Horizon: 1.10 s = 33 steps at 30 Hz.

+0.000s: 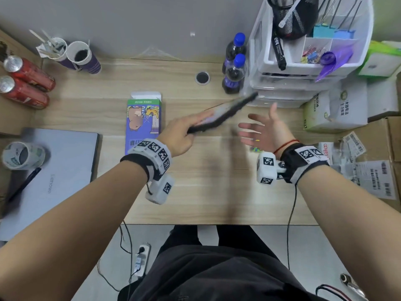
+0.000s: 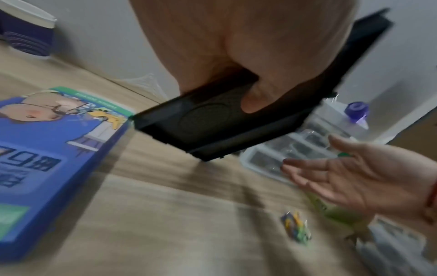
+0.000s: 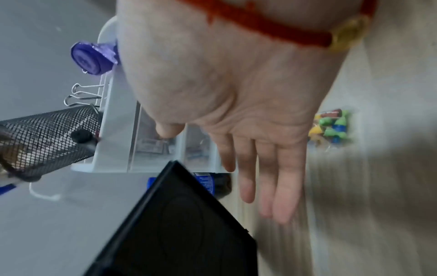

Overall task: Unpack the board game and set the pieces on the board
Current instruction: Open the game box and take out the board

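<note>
Gripping the black board (image 1: 221, 114) at its near end, my left hand (image 1: 184, 135) holds it tilted above the desk (image 1: 195, 192). At 3 o'clock my right hand (image 1: 264, 131) is spread, palm up, holding nothing. Game box (image 1: 143, 122) lies at 9 o'clock; bagged pieces (image 2: 295, 227) rest beneath my right hand.

A flat black board (image 1: 219, 115) with a raised rim and a round embossed mark on its underside hangs tilted in the air, gripped at one end by the left hand (image 1: 182, 135). A blue cartoon-printed game box (image 1: 143, 122) lies flat on the desk (image 1: 195, 192), its end flap open, just left of that hand. A small clear bag of coloured pieces (image 2: 295, 227) lies below the spread right hand (image 1: 264, 129).
</note>
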Tool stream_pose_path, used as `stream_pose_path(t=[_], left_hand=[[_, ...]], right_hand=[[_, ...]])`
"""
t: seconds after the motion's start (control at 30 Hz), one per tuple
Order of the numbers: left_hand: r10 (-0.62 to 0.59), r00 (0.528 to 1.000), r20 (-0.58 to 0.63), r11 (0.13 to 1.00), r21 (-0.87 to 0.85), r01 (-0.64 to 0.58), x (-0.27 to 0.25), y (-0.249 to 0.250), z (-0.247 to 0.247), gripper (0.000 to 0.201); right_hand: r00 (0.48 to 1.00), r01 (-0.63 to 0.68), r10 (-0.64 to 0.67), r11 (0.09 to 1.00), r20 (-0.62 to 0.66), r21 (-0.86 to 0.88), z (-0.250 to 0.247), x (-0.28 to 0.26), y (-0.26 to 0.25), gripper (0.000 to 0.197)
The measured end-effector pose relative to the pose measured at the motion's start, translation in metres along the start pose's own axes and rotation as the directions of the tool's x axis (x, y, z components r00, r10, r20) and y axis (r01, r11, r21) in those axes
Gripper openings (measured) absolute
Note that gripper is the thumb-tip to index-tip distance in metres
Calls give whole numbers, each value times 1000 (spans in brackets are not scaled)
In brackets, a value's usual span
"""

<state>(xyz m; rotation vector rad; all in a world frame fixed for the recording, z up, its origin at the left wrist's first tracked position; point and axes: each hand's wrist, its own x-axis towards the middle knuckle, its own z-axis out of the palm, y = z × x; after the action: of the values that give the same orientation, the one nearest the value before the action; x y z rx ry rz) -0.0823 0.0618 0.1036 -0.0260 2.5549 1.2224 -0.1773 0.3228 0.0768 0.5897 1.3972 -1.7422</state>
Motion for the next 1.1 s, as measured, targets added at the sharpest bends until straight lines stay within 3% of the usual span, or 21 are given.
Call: stream_pose_path(t=[0.1,0.23,0.4,0.47,0.57,0.77,0.83,0.93,1.0,1.1], left_hand=[[27,992,125,959,275,-61,-7,-17,14,85],[3,956,293,873,465,-146,-19,-26,35,87],[-106,937,334,679,712,-178,-29,-14,76,92],[-119,941,318,658,735,-164,-32,-13,91,93],[-149,944,295,647,751,-133,-32,-19,105,94],[-257,928,269,681,732,-24,-25,-33,114,98],[-285,925,251,684,729,13,-23,-36,116,96],[-323,921,216,694,716,76,-19,-40,116,93],[-328,922,205,696,713,89,-16,-40,115,92],[-332,918,219,691,719,78,-11,-40,112,93]], right_hand=[[998,-57,57,995,-3,-86,2,-2,6,72],[996,-22,9,987,-83,-159,4,3,27,27],[976,-69,-7,937,-218,-341,1,21,54,18],[970,-34,-90,868,-225,-495,0,30,61,26],[956,38,-236,690,-175,-723,4,42,64,33],[936,43,-333,422,-111,-906,16,50,55,31],[928,61,-361,377,-86,-924,20,51,56,24],[924,63,-371,393,-96,-917,19,51,57,27],[890,101,-446,387,-90,-917,15,48,54,27],[820,91,-570,209,-46,-974,-3,47,47,28]])
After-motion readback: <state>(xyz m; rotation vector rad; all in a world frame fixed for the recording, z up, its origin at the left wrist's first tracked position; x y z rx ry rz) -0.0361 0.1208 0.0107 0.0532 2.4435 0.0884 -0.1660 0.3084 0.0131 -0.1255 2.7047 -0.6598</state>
